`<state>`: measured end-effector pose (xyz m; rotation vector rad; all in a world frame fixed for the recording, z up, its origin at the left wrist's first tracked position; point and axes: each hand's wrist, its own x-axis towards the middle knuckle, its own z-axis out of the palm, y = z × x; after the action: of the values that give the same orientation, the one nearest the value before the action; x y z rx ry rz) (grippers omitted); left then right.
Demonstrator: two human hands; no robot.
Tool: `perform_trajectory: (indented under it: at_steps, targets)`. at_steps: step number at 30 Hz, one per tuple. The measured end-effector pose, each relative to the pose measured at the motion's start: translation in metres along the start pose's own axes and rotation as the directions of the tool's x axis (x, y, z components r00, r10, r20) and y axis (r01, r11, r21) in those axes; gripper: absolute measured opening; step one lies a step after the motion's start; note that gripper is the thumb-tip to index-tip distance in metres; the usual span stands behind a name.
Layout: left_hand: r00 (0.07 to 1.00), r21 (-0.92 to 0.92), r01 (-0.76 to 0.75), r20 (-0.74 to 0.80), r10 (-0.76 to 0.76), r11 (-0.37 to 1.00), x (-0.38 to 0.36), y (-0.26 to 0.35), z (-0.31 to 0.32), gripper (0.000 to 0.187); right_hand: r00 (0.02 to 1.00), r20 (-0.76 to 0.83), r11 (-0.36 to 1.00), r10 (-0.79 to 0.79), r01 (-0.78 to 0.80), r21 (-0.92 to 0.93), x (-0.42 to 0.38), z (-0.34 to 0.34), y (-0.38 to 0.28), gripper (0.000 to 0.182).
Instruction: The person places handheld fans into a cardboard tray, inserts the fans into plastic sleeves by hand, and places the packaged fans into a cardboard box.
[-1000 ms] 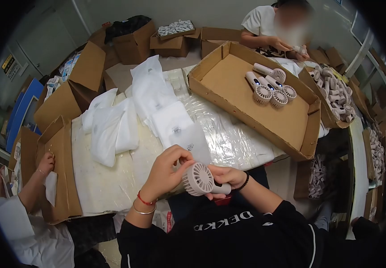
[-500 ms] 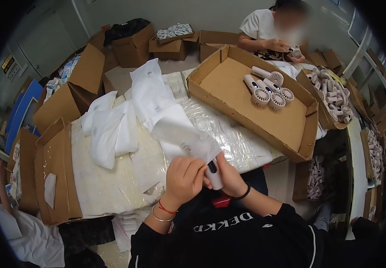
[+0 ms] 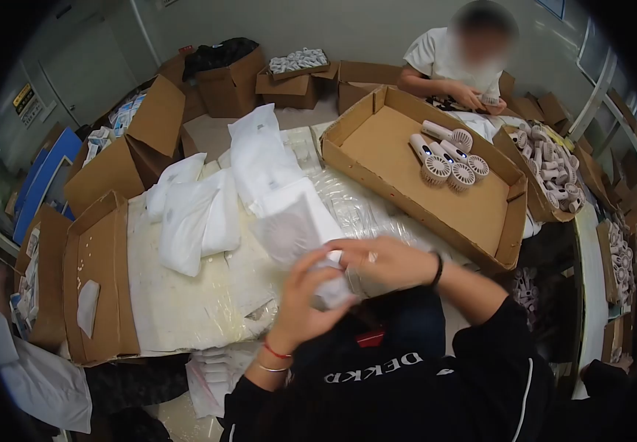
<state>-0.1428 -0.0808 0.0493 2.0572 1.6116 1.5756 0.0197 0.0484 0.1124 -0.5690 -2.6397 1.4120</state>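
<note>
A handheld fan (image 3: 289,233) lies inside a translucent white bag (image 3: 331,287), its round head showing through the film. My left hand (image 3: 305,298) is closed round the bagged handle from the left. Across the near end of the bag, my right hand (image 3: 388,262) has its fingers bent onto the film; its fingertips are slightly blurred. More white bags (image 3: 197,221) lie on the table just beyond my hands. Several bare handheld fans (image 3: 449,163) sit in a shallow cardboard tray (image 3: 399,199) ahead to the right.
A plastic-covered table (image 3: 178,309) spreads before me. Another cardboard tray (image 3: 105,258) with a white scrap stands at left. A carton heaped with fans (image 3: 554,173) is at right. Across the table, a person (image 3: 451,70) handles a fan. Open cartons (image 3: 226,85) line the back wall.
The fan has gone into the bag, its head now at the far end. My right hand has moved from beside the handle to over the bag's near end.
</note>
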Motion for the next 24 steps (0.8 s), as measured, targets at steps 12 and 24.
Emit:
perform_trajectory:
  at_steps: [12,24]
  targets:
    - [0.447,0.09,0.386,-0.889,-0.101,0.918,-0.036,-0.111,-0.222,0.038,0.906,-0.391,0.635,0.159,-0.397,-0.662,-0.002,-0.144,0.139,0.043]
    - [0.931,0.11,0.098,0.342,-0.13,0.989,0.03,-0.057,-0.034,0.02,0.938,-0.345,0.528,0.037,-0.312,-0.79,-0.01,-0.137,0.139,0.043]
